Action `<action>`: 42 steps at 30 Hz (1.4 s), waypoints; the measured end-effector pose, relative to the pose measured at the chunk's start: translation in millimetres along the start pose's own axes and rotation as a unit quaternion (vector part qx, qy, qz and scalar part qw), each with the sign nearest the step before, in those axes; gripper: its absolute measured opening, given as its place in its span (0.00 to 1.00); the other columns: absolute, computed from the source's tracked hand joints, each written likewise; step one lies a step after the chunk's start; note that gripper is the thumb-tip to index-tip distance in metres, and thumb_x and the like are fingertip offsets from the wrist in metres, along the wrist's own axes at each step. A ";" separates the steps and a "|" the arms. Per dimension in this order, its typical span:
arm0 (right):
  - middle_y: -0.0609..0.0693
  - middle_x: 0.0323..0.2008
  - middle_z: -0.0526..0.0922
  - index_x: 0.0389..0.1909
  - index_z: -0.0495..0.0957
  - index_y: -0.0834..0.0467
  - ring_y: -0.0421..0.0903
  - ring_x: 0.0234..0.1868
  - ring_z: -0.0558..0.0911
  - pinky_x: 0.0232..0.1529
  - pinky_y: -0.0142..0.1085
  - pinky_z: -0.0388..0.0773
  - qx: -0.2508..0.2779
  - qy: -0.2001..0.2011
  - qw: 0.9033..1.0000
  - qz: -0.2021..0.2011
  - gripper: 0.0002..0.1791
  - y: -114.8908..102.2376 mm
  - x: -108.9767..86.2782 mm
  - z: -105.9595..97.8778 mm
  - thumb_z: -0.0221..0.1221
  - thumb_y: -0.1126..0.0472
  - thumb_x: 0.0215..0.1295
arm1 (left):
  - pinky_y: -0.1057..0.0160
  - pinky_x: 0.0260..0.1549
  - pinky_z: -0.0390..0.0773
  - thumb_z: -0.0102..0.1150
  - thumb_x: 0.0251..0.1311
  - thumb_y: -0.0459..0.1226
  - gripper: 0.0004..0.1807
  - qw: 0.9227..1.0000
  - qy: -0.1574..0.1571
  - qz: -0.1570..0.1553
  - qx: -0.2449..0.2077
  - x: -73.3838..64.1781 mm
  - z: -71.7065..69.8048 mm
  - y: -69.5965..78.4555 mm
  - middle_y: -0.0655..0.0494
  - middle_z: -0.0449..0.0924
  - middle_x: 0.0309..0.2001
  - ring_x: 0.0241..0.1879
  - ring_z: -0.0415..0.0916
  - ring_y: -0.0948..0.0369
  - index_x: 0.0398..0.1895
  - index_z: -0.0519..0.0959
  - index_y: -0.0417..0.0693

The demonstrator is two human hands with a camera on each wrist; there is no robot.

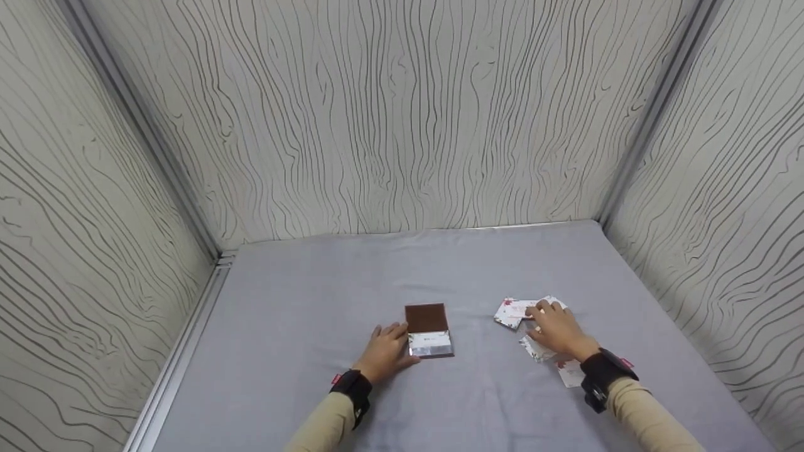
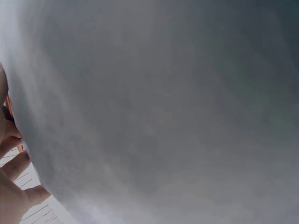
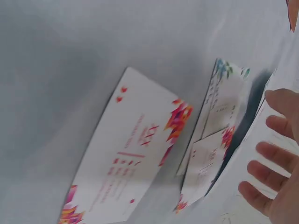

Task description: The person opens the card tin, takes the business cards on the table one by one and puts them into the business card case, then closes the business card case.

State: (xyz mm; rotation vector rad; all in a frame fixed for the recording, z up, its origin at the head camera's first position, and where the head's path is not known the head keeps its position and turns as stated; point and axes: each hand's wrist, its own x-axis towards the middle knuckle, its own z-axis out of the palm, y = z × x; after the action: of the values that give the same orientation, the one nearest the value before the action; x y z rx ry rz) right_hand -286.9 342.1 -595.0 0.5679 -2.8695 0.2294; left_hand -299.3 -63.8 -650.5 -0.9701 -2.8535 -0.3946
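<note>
A small brown card holder [image 1: 427, 318] lies unfolded at mid-table, a white printed card [image 1: 429, 339] on its lower half. My left hand [image 1: 387, 353] rests at the holder's left edge, its thumb by the lower left corner. In the left wrist view only some of the left hand's fingers [image 2: 16, 165] show at the edge. My right hand [image 1: 557, 329] is over several scattered business cards [image 1: 507, 312], its fingertips at the upper ones. The right wrist view has the right hand's fingers [image 3: 268, 175] spread apart beside cards [image 3: 131, 154] with red and orange corners.
A grey cloth [image 1: 301, 282] covers the table. Pale walls with dark wavy lines [image 1: 389, 125] stand behind it and on both sides. A metal rail [image 1: 182, 358] runs along the left edge. One card [image 1: 570, 373] lies near the right wrist.
</note>
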 end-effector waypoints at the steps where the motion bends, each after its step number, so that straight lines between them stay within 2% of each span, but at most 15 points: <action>1: 0.63 0.44 0.76 0.48 0.78 0.64 0.65 0.46 0.75 0.42 0.61 0.73 0.001 -0.004 1.000 0.009 0.20 2.1 -1.4 0.0 0.69 0.59 0.57 | 0.37 0.63 0.62 0.59 0.63 0.58 0.38 1.000 0.000 0.000 -0.001 -0.2 -0.3 0.0 0.44 0.70 0.67 0.67 0.66 0.47 0.65 0.74 0.39; 6: 0.68 0.46 0.75 0.53 0.74 0.67 0.69 0.47 0.75 0.43 0.63 0.73 0.020 -0.029 0.998 0.045 0.24 12.0 -9.4 -0.8 0.67 0.61 0.59 | 0.36 0.61 0.64 0.61 0.62 0.57 0.37 1.000 0.009 0.006 0.000 -0.8 -1.9 0.3 0.42 0.71 0.66 0.65 0.68 0.46 0.63 0.75 0.37; 11: 0.70 0.45 0.76 0.56 0.71 0.68 0.71 0.46 0.75 0.44 0.65 0.72 0.020 -0.059 0.997 0.055 0.25 21.7 -14.9 -1.3 0.66 0.61 0.62 | 0.37 0.62 0.64 0.60 0.63 0.57 0.37 1.000 0.004 0.001 0.008 -0.8 -3.8 1.5 0.44 0.70 0.67 0.66 0.67 0.47 0.64 0.75 0.37; 17: 0.69 0.40 0.77 0.55 0.71 0.67 0.71 0.42 0.76 0.41 0.63 0.74 0.007 -0.073 0.995 0.065 0.25 31.9 -19.8 2.9 0.66 0.61 0.60 | 0.38 0.61 0.65 0.59 0.63 0.57 0.36 1.000 0.000 0.005 0.020 -0.7 -5.0 2.6 0.44 0.71 0.66 0.66 0.67 0.47 0.62 0.76 0.37; 27: 0.71 0.44 0.76 0.56 0.70 0.66 0.74 0.44 0.76 0.42 0.66 0.73 0.042 -0.112 0.988 0.099 0.27 34.0 -21.4 -0.8 0.67 0.56 0.61 | 0.38 0.62 0.64 0.59 0.63 0.57 0.36 1.000 0.000 0.000 0.017 0.1 -3.5 1.1 0.44 0.70 0.67 0.67 0.66 0.47 0.63 0.75 0.37; 32: 0.74 0.45 0.73 0.56 0.70 0.69 0.74 0.46 0.74 0.42 0.67 0.73 0.029 -0.106 0.989 0.099 0.32 36.7 -23.7 -2.8 0.68 0.53 0.59 | 0.37 0.62 0.63 0.59 0.64 0.57 0.36 1.000 0.001 0.000 0.009 -0.5 -2.9 1.3 0.44 0.70 0.67 0.67 0.66 0.47 0.63 0.76 0.37; 37: 0.73 0.44 0.70 0.58 0.69 0.71 0.72 0.44 0.73 0.42 0.66 0.74 0.032 -0.104 0.988 0.108 0.38 38.2 -23.7 -5.1 0.71 0.49 0.56 | 0.37 0.63 0.63 0.58 0.64 0.57 0.35 1.000 -0.001 -0.002 0.005 -0.5 -3.1 1.9 0.44 0.70 0.67 0.67 0.66 0.47 0.62 0.76 0.37; 42: 0.73 0.44 0.67 0.59 0.70 0.71 0.71 0.43 0.72 0.38 0.64 0.75 0.040 -0.093 0.989 0.108 0.40 39.1 -24.7 -6.1 0.73 0.50 0.52 | 0.37 0.62 0.64 0.59 0.64 0.56 0.34 1.000 0.005 0.002 0.016 -0.2 -2.7 2.6 0.44 0.71 0.66 0.66 0.67 0.47 0.61 0.77 0.37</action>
State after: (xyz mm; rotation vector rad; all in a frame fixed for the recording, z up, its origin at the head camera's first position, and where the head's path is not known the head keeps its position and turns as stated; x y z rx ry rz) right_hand -278.7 387.9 -599.2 0.3060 -3.1170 0.3429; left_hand -297.5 -62.6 -647.4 -0.9656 -2.8402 -0.3523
